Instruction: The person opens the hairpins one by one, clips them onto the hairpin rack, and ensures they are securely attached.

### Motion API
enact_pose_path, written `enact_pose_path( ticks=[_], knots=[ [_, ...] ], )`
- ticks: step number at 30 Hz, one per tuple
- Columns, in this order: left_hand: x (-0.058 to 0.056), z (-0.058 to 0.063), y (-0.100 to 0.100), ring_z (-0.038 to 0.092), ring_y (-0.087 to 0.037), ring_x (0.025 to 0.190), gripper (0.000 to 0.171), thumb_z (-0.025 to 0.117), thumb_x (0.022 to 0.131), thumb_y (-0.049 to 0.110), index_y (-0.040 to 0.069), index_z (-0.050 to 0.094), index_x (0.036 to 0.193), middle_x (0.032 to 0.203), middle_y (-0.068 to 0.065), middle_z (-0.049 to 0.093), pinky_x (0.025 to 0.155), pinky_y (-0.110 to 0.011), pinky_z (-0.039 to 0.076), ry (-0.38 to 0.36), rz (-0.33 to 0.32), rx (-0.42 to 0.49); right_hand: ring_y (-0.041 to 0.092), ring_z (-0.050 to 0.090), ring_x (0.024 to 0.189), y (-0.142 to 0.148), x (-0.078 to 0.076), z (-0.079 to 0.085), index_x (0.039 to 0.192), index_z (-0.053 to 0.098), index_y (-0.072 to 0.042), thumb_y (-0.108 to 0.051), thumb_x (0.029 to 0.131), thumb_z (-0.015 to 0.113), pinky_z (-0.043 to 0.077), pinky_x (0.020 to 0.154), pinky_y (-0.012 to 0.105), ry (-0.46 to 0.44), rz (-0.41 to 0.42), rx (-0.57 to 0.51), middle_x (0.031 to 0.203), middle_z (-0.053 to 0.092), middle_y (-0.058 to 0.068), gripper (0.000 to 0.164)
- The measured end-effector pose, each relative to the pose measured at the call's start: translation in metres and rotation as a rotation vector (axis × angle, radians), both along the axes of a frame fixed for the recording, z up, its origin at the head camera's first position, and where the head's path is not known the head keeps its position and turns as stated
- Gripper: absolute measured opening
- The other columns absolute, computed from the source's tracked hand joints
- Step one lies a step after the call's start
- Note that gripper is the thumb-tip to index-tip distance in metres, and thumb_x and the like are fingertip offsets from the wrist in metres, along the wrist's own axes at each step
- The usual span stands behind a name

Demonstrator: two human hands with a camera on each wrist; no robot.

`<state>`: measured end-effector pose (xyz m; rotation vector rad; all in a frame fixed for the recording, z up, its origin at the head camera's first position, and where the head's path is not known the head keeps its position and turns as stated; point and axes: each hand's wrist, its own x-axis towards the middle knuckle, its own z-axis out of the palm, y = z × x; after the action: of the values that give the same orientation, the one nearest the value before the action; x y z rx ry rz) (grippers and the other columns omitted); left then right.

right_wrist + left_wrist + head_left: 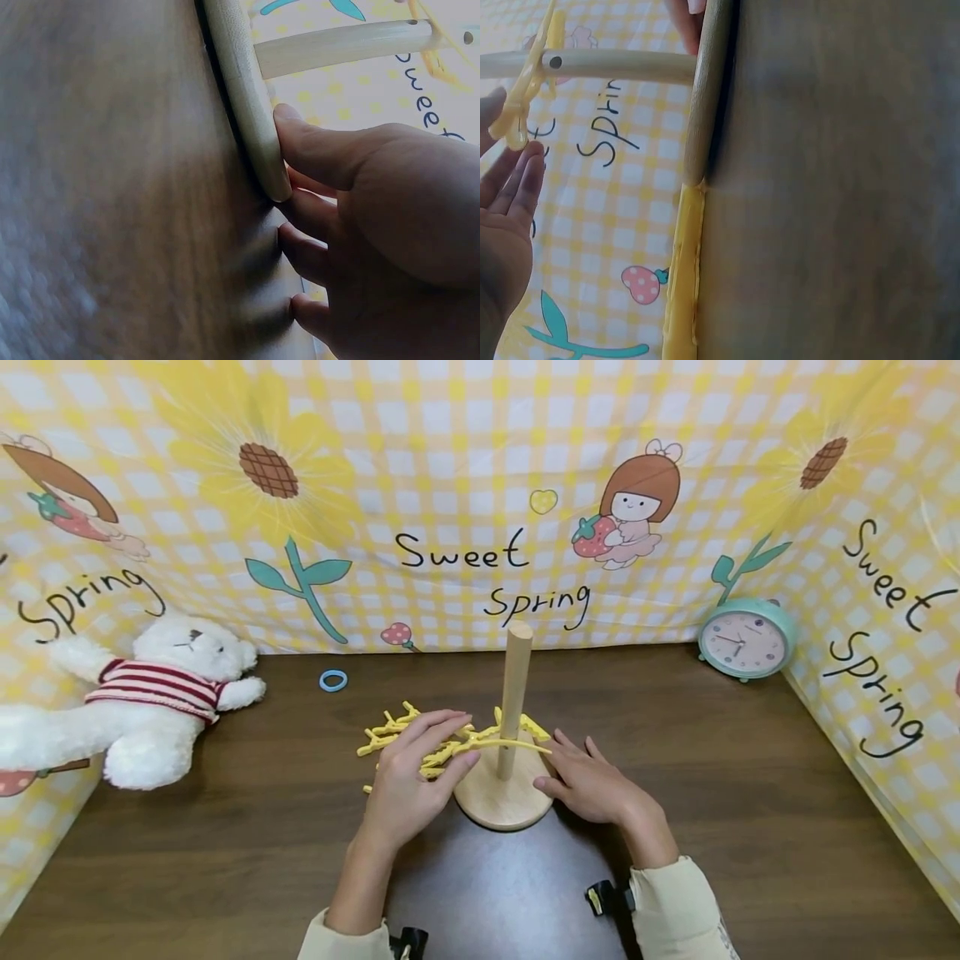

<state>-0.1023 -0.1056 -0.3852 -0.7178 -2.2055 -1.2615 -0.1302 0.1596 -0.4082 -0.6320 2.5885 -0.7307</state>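
Note:
Between my left thumb and fingers, the left hand [408, 781] pinches a yellow branch-shaped plastic piece [526, 94]. That piece is held level beside the upright post [517, 681] of a wooden stand, partway up, and its thin arm reaches across the post in the head view. My right hand [596, 785] grips the rim of the stand's round base [502, 814], thumb on top and fingers at the edge. More yellow branch pieces [382, 731] lie on the table behind and left of my left hand, which partly hides them.
A light blue ring [333, 688] lies at the back left of the table. A white teddy bear [176, 689] in a striped shirt sits at far left. At the back right corner stands a mint alarm clock [746, 639]. Yellow checked cloth [450, 460] walls the back and sides.

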Motion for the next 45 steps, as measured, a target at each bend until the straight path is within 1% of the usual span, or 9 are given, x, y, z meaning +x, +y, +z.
enact_pose_path(
  ticks=[9,13,19,23,28,34,40,43,45],
  knots=[
    [-0.001,-0.007,-0.021,0.066,-0.019,0.111,0.049,0.088,0.080,0.013,0.010,0.072,0.125,0.123,-0.002,0.068,0.095,-0.033,0.052,-0.059,0.050,-0.008,0.028,0.009,0.154,0.000,0.000,-0.001,0.158,0.036,-0.007,-0.032,0.106,0.055,-0.003,0.122,0.056,-0.003,0.009,-0.002,0.162,0.032,0.013,0.060],
    [-0.001,-0.008,-0.031,0.063,-0.022,0.116,0.054,0.090,0.078,0.013,0.010,0.070,0.127,0.124,-0.006,0.068,0.100,-0.040,0.049,-0.096,0.072,-0.026,0.028,0.009,0.154,0.001,0.000,-0.001,0.158,0.036,-0.007,-0.032,0.106,0.055,-0.003,0.122,0.055,-0.005,0.008,-0.006,0.162,0.031,0.013,0.060],
    [0.002,-0.011,-0.050,0.054,-0.026,0.129,0.058,0.090,0.078,0.016,0.013,0.068,0.131,0.131,-0.005,0.064,0.105,-0.053,0.043,-0.223,0.110,-0.033,0.028,0.010,0.154,0.001,-0.001,0.000,0.157,0.036,-0.007,-0.031,0.106,0.055,-0.003,0.122,0.055,-0.003,0.008,-0.008,0.162,0.031,0.014,0.059],
    [0.003,-0.015,-0.062,0.050,-0.027,0.132,0.058,0.089,0.081,0.020,0.015,0.067,0.134,0.136,-0.006,0.060,0.106,-0.056,0.040,-0.333,0.124,-0.015,0.028,0.010,0.154,0.001,-0.001,-0.001,0.157,0.036,-0.007,-0.031,0.106,0.055,-0.002,0.122,0.056,0.002,0.012,-0.006,0.162,0.032,0.014,0.059],
    [0.003,-0.017,-0.073,0.049,-0.029,0.132,0.059,0.086,0.084,0.020,0.012,0.063,0.138,0.140,-0.007,0.058,0.107,-0.056,0.039,-0.441,0.130,0.039,0.028,0.010,0.154,0.002,-0.001,-0.002,0.157,0.036,-0.007,-0.032,0.106,0.055,-0.002,0.122,0.055,0.004,0.014,-0.004,0.162,0.032,0.014,0.060],
    [-0.001,-0.021,-0.083,0.048,-0.034,0.131,0.060,0.084,0.086,0.025,0.008,0.061,0.139,0.143,-0.008,0.054,0.106,-0.057,0.038,-0.523,0.165,0.045,0.028,0.010,0.154,0.002,-0.001,-0.001,0.157,0.036,-0.007,-0.033,0.106,0.055,-0.003,0.122,0.055,0.002,0.009,-0.001,0.162,0.031,0.014,0.060],
    [-0.004,-0.029,-0.092,0.039,-0.036,0.139,0.066,0.082,0.088,0.031,0.008,0.055,0.145,0.152,-0.012,0.043,0.110,-0.063,0.031,-0.603,0.134,0.015,0.029,0.009,0.154,0.002,-0.001,0.000,0.158,0.035,-0.007,-0.032,0.106,0.055,-0.003,0.122,0.055,-0.002,0.013,-0.009,0.162,0.031,0.014,0.060],
    [-0.006,-0.033,-0.095,0.036,-0.036,0.142,0.068,0.081,0.089,0.031,0.006,0.052,0.147,0.155,-0.015,0.039,0.112,-0.061,0.030,-0.627,0.129,0.021,0.028,0.009,0.154,0.002,-0.001,0.000,0.158,0.035,-0.008,-0.032,0.106,0.055,-0.003,0.122,0.056,-0.005,0.009,-0.004,0.163,0.030,0.013,0.061],
    [-0.008,-0.037,-0.098,0.035,-0.035,0.143,0.068,0.080,0.090,0.029,0.005,0.052,0.147,0.156,-0.016,0.038,0.114,-0.058,0.030,-0.638,0.144,0.049,0.029,0.009,0.154,0.001,-0.001,0.000,0.158,0.034,-0.007,-0.032,0.106,0.054,-0.003,0.122,0.056,-0.006,0.013,-0.002,0.163,0.030,0.013,0.061]
  ],
)
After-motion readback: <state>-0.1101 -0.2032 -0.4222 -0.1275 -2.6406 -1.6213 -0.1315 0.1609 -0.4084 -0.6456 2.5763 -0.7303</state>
